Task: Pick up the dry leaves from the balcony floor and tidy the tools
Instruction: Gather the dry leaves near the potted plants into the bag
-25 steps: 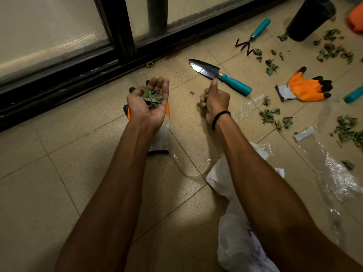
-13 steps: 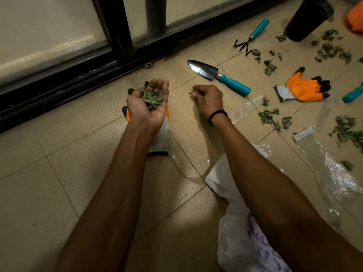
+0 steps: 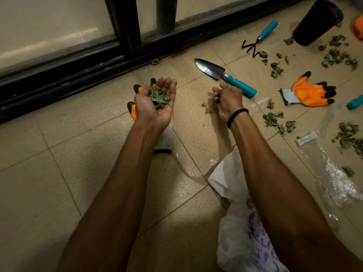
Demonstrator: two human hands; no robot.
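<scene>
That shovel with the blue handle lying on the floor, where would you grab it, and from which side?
Take the trowel by its teal handle, coming down from above. It lies flat on the tiles, its pointed blade aimed at the window track and the handle angled toward the right hand, close beside it. The handle is rounded and uncovered, likely the safer hold.

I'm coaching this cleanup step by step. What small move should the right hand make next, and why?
Probably pinch up the leaf scraps lying on the tile just beside the curled fingers of the right hand, then drop them into the cupped left hand, which already carries a pile of dry leaves.
</scene>
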